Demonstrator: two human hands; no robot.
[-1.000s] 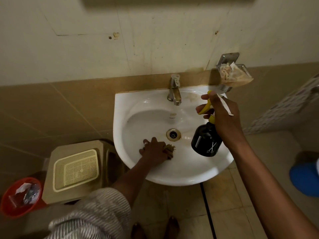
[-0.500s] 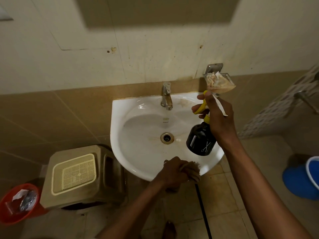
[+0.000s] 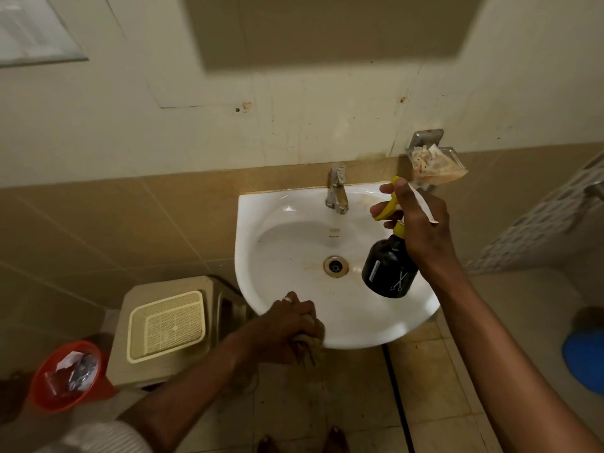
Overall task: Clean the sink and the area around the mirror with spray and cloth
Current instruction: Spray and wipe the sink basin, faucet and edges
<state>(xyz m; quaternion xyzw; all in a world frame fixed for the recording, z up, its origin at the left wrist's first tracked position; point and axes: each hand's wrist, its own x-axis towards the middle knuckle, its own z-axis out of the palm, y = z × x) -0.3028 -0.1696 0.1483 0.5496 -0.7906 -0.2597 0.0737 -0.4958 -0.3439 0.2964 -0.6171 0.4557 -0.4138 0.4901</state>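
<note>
A white wall-mounted sink (image 3: 258,220) with a metal tap (image 3: 336,188) and a drain (image 3: 335,266) fills the middle of the view. My left hand (image 3: 287,325) is closed on a brownish cloth (image 3: 309,349) at the sink's front-left rim. My right hand (image 3: 421,223) holds a black spray bottle (image 3: 389,273) with a yellow trigger above the right side of the basin, nozzle turned left. The dark lower edge of what looks like the mirror (image 3: 327,27) hangs on the wall above.
A beige plastic stool (image 3: 170,325) stands left of the sink, with a red bin (image 3: 68,377) of rubbish beside it. A soap holder with a plastic bag (image 3: 434,165) juts from the wall at the sink's back right. A blue bucket (image 3: 585,361) sits at the right edge.
My left hand with the cloth has left the basin near the drain and slid along the front rim, ending at its front-left edge. The right hand keeps the bottle in much the same place.
</note>
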